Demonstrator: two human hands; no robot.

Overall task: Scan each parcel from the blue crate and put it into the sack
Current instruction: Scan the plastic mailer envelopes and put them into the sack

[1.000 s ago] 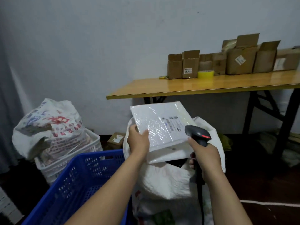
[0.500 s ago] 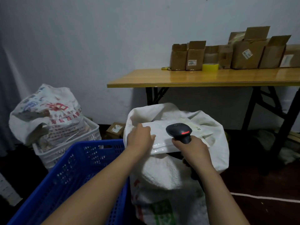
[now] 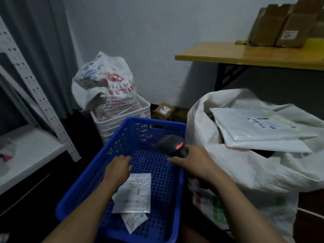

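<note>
The blue crate (image 3: 98,174) is in front of me, with two white parcels on its floor: a larger flat one (image 3: 135,194) and a smaller one (image 3: 134,220) below it. My left hand (image 3: 118,168) hovers inside the crate just above the larger parcel, fingers apart and holding nothing. My right hand (image 3: 194,161) grips the black barcode scanner (image 3: 171,144), whose red light glows, over the crate's right edge. To the right stands the white sack (image 3: 245,169), open, with a large white labelled parcel (image 3: 259,130) lying on top of its contents.
A white basket holding a printed bag (image 3: 107,88) stands behind the crate. A white metal shelf (image 3: 33,148) is on the left. A wooden table (image 3: 249,55) with cardboard boxes (image 3: 280,28) is at the upper right. Small boxes (image 3: 164,111) lie on the floor by the wall.
The large white parcel left my left hand and now lies in the sack. Both hands swung left and down to the crate, the scanner still in my right hand. My view turned left and down.
</note>
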